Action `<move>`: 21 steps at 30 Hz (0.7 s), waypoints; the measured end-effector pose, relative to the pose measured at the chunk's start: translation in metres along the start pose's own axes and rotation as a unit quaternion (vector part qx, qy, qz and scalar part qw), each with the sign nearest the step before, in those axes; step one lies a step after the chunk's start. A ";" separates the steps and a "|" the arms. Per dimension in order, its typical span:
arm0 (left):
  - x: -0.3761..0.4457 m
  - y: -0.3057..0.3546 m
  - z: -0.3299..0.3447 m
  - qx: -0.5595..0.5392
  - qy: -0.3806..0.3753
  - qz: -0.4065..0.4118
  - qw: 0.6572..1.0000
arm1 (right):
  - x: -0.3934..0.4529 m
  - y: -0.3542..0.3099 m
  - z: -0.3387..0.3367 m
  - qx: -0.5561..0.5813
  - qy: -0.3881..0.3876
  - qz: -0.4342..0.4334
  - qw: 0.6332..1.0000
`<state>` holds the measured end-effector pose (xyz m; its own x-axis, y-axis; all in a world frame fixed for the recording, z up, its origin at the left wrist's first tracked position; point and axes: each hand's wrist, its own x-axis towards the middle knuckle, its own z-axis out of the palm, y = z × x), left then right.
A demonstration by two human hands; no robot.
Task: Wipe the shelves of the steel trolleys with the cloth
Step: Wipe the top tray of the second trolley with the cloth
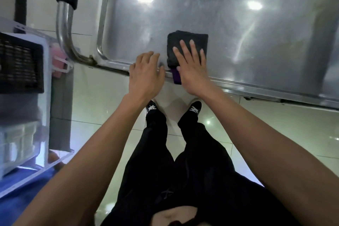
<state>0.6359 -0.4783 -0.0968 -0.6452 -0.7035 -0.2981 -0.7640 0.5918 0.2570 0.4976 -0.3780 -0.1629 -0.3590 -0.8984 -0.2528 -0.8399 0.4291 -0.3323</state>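
The top shelf [229,24] of a steel trolley is viewed from above; a folded dark cloth [187,46] lies flat on it, near the front rim and towards the left corner; a purple edge of the cloth overhangs the raised lip at the front. The right hand [190,64] is laid palm-down on the cloth, its fingers straight and slightly spread, pressing it to the steel rather than pinching it. The left hand [145,77] rests on the front rim just beside the cloth; its fingers are loosely bent over the lip and touch the steel; nothing is held in it, and it is judged to be steadying the trolley.

The step in hand is judged to be the wiping of the top shelf, at or near its beginning at the near left corner; the greater part of the surface, to the right and towards the back, shows a dull, smeared haze. Lower shelves cannot be seen, and their condition cannot be told.

The next move is judged to call for the cloth to be kept flat under steady downward pressure and swept along the shelf; the overhanging purple edge may catch on the lip.

The trolley handle [66,14] is noted at the left.
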 end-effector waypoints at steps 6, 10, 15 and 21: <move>-0.008 -0.068 -0.013 -0.016 0.031 -0.041 0.999 | 0.034 -0.055 0.010 0.002 -0.010 -0.027 1.000; -0.009 -0.100 -0.021 -0.016 0.028 -0.026 0.999 | 0.057 -0.089 0.014 0.019 -0.014 -0.045 0.999; -0.009 -0.127 -0.031 -0.056 0.055 -0.020 0.997 | 0.088 -0.136 0.020 0.028 -0.022 -0.066 0.997; -0.012 -0.148 -0.035 -0.101 0.047 -0.018 0.994 | 0.122 -0.177 0.028 0.032 -0.033 -0.098 0.994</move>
<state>0.7568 -0.5717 -0.0992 -0.6076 -0.7616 -0.2255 -0.7634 0.4816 0.4305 0.6134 -0.5611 -0.1604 -0.1615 -0.9585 -0.2350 -0.8625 0.2528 -0.4384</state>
